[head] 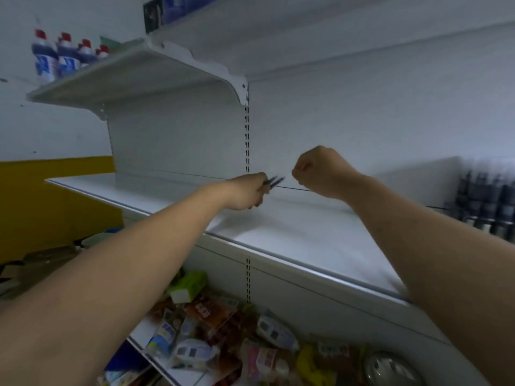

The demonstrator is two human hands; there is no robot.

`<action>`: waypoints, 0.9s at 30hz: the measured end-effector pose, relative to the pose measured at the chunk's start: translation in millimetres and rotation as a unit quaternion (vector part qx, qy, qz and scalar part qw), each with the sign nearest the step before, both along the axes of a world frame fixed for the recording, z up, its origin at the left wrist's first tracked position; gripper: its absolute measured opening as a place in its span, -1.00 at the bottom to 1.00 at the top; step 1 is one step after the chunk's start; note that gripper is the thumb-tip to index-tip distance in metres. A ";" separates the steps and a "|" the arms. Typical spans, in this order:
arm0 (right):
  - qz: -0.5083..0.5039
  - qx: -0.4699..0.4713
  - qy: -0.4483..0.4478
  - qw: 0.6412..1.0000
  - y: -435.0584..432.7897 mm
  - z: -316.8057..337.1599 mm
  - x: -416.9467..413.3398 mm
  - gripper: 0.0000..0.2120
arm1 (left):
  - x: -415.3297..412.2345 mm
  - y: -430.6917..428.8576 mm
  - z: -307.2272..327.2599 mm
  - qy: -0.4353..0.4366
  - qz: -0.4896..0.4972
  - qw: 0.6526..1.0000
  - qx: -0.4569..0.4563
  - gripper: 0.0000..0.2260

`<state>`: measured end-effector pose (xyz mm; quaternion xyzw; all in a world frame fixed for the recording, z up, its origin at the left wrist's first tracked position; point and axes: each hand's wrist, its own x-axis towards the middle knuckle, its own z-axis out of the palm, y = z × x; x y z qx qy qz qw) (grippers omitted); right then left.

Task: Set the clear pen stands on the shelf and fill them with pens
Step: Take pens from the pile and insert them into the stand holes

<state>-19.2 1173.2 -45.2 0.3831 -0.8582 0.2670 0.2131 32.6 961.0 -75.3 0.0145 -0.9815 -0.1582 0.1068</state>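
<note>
**White shelf, pens in hand, no stand in sight**

White metal shelf (306,232) stretched beneath both outstretched arms. The left hand (246,192) was closed round a small bunch of dark pens (276,181). Their tips pointed rightward at the right hand (320,174), probably so they could be fed across into a holder. The right hand was curled into a tight fist with nothing visible inside it (a clear stand would be hard to spot in this blur). No pen stand could be made out anywhere on the shelf, so the filling likely had not begun.
</note>
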 end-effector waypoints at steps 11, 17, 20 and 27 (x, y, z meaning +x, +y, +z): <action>-0.019 -0.183 -0.055 0.981 239.2 40.2 77.9 -0.73 | 34.7 233.8 31.7 0.107 -0.294 0.911 0.266 -0.86; -0.021 -0.341 -0.091 0.936 386.1 34.6 104.3 -0.78 | 27.7 394.4 34.3 0.065 -0.420 0.840 0.336 -0.85; -0.014 -0.394 -0.106 0.913 440.6 30.5 109.2 -0.72 | 24.5 458.1 37.5 0.038 -0.455 0.818 0.350 -0.80; -0.052 -0.532 -0.014 0.845 490.4 34.7 87.7 -0.79 | 13.8 529.6 45.1 0.051 -0.457 0.817 0.348 -0.75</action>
